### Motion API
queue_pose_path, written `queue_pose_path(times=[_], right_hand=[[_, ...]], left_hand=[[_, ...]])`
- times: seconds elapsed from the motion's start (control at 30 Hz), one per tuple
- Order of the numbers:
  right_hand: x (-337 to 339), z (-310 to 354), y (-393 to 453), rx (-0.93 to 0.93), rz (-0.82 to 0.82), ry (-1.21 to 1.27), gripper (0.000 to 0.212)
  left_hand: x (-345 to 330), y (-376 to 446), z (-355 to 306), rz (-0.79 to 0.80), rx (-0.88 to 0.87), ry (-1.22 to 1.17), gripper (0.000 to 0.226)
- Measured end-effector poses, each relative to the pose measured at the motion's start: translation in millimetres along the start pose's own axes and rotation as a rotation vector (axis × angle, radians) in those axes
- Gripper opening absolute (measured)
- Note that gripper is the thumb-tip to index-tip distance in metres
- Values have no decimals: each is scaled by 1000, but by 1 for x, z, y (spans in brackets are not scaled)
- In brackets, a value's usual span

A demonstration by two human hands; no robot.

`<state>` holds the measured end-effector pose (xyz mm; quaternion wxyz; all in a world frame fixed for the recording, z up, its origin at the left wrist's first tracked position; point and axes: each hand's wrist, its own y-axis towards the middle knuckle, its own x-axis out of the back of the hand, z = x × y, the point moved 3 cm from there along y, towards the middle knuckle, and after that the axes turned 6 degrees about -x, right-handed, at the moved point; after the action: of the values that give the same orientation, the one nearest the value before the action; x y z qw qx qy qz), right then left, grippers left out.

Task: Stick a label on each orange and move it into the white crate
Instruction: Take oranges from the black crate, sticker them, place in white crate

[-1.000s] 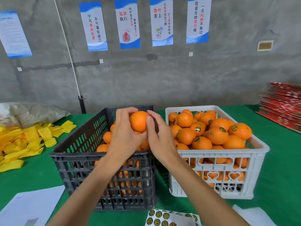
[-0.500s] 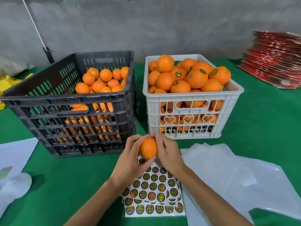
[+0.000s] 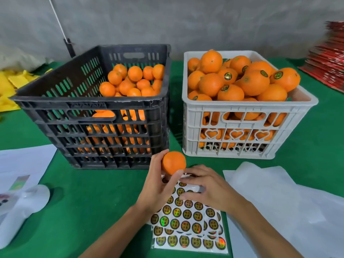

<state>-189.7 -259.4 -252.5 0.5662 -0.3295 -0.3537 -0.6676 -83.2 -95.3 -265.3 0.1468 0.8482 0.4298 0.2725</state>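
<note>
My left hand (image 3: pixel 158 185) grips an unlabelled orange (image 3: pixel 173 162) just above the table, in front of the gap between the two crates. My right hand (image 3: pixel 204 187) lies on the sheet of round gold labels (image 3: pixel 188 226), its fingers curled down onto the top rows; I cannot see whether a label is pinched. The black crate (image 3: pixel 89 103) on the left holds plain oranges (image 3: pixel 134 81). The white crate (image 3: pixel 242 107) on the right is heaped with labelled oranges (image 3: pixel 242 79).
Green cloth (image 3: pixel 93 202) covers the table. White plastic sheets (image 3: pixel 279 202) lie at the right, white paper (image 3: pixel 22 164) and a white bag at the left. Yellow wrappers (image 3: pixel 11 84) sit far left, a stack of red cartons (image 3: pixel 327 62) far right.
The orange has come from above the black crate down to the label sheet. My right hand has let go of it and dropped onto the labels; my left hand alone holds it now.
</note>
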Motion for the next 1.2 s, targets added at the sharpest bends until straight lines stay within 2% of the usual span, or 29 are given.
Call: queue_pose_path(times=[0.13, 0.3, 0.43, 0.5, 0.63, 0.7, 0.83, 0.9, 0.93, 1.0, 1.03, 1.07, 1.2], right_hand=[[-3, 1, 2, 18, -75, 70, 38], [-6, -2, 4, -130, -131, 287, 14], [-3, -3, 5, -374, -375, 579, 15], [4, 3, 5, -416, -511, 720, 13], [18, 25, 4, -390, -516, 866, 9], [27, 32, 3, -346, -509, 896, 13], [61, 48, 3, -238, -525, 838, 28], [82, 57, 7, -226, -493, 726, 30], [93, 62, 9, -220, -477, 609, 44], [118, 72, 15, -214, -498, 382, 89], [133, 79, 20, -210, -540, 310, 102], [149, 85, 24, -197, -596, 272, 105], [220, 91, 51, -163, -860, 67, 86]], left_hand=[[1, 0, -2, 2, 25, -3, 63], [0, -1, 0, 8, 43, -6, 65], [0, -3, 3, 23, 60, -4, 69], [0, -2, 0, 31, 15, -4, 69], [0, 3, -16, 1, -66, 59, 67], [2, 12, -28, -5, -125, 100, 71], [2, 37, -64, -32, -204, 130, 76], [3, 56, -85, -59, -244, 145, 76], [4, 67, -96, -59, -276, 154, 76], [8, 94, -121, -30, -362, 192, 75], [11, 109, -135, -15, -412, 237, 74], [14, 125, -148, -8, -466, 302, 73], [24, 190, -190, 37, -605, 471, 77]])
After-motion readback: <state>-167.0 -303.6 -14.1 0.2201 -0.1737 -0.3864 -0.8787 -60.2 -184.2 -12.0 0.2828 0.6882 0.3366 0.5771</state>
